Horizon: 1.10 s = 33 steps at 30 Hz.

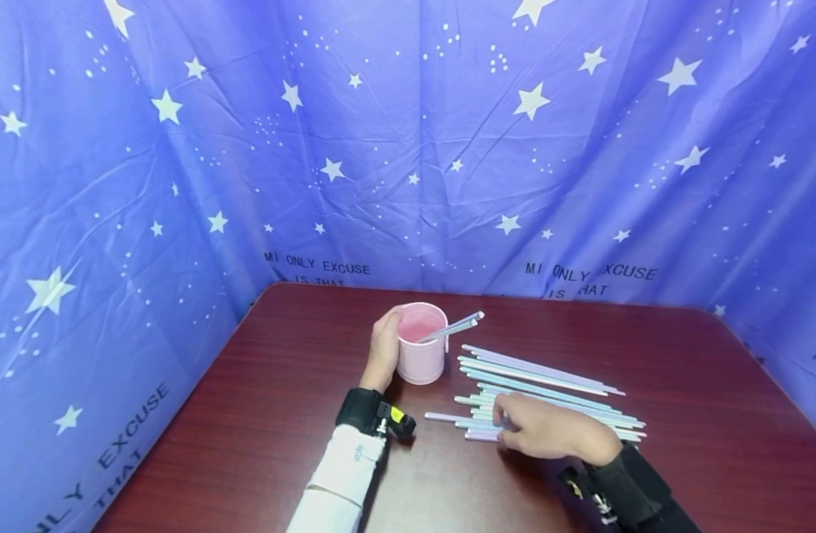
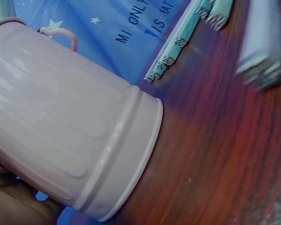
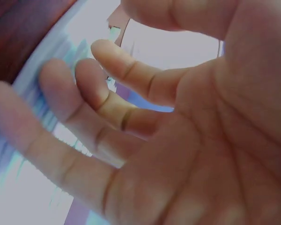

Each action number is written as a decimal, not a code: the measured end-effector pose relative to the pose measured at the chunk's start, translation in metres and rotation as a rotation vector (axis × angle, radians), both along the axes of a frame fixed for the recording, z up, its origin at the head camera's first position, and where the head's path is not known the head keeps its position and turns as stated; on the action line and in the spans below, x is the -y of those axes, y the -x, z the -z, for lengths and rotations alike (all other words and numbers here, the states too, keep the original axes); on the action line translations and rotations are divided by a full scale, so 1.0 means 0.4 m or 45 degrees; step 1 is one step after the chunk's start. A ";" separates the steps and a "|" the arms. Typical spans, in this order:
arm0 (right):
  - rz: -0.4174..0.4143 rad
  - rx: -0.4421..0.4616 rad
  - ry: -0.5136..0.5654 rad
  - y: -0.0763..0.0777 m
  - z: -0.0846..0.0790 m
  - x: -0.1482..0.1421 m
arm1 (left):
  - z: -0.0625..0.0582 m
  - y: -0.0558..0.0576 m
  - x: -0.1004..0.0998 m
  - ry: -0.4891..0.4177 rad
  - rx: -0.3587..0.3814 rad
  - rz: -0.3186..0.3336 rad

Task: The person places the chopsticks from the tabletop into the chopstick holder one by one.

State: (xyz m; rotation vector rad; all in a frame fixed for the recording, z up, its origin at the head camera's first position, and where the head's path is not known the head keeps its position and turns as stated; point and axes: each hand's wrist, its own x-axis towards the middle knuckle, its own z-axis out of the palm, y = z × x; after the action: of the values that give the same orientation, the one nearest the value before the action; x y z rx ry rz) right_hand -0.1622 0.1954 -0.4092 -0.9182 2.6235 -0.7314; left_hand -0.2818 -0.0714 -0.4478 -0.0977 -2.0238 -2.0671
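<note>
My left hand [image 1: 383, 346] holds a small pink bucket [image 1: 421, 364] by its left side, upright on the table. Two thin pastel sticks [image 1: 457, 326] lean out over its right rim. The left wrist view shows the bucket's ribbed wall [image 2: 61, 108] close up, a small looped handle on its side. To the right lie several long pastel sticks [image 1: 541, 374], purple, blue, green and white, roughly side by side. Over their near part is my right hand [image 1: 548, 428], partly covering them. In the right wrist view its loosely bent fingers [image 3: 126, 70] are spread, with no stick visible between them.
The dark red wooden table [image 1: 248, 444] reaches back to a blue curtain [image 1: 408, 148] with white stars and printed words. Its folds hang along the rear and left edges. A black camera strap [image 1: 363, 409] sits on the left wrist, another [image 1: 624, 481] on the right.
</note>
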 end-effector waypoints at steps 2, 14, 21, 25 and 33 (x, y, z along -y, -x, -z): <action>0.021 -0.013 -0.012 0.008 -0.003 0.000 | 0.002 0.001 0.001 -0.003 -0.002 0.005; 0.091 -0.036 -0.066 0.047 -0.011 -0.008 | 0.002 -0.001 0.000 -0.001 -0.026 0.011; 0.091 -0.038 -0.124 0.066 -0.032 0.009 | 0.007 0.003 0.000 -0.008 -0.025 0.012; 0.053 -0.104 -0.140 0.073 -0.047 0.044 | 0.007 0.003 0.001 -0.014 -0.016 0.008; 0.082 -0.258 -0.210 0.089 -0.024 0.140 | 0.007 0.003 0.001 -0.017 -0.012 0.009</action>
State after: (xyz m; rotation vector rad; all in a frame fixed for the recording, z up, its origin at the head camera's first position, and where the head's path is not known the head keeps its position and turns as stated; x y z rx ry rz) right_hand -0.1979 0.1394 -0.3997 -0.9068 2.8499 -0.4475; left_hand -0.2830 -0.0720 -0.4508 -0.1126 -2.0065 -2.0802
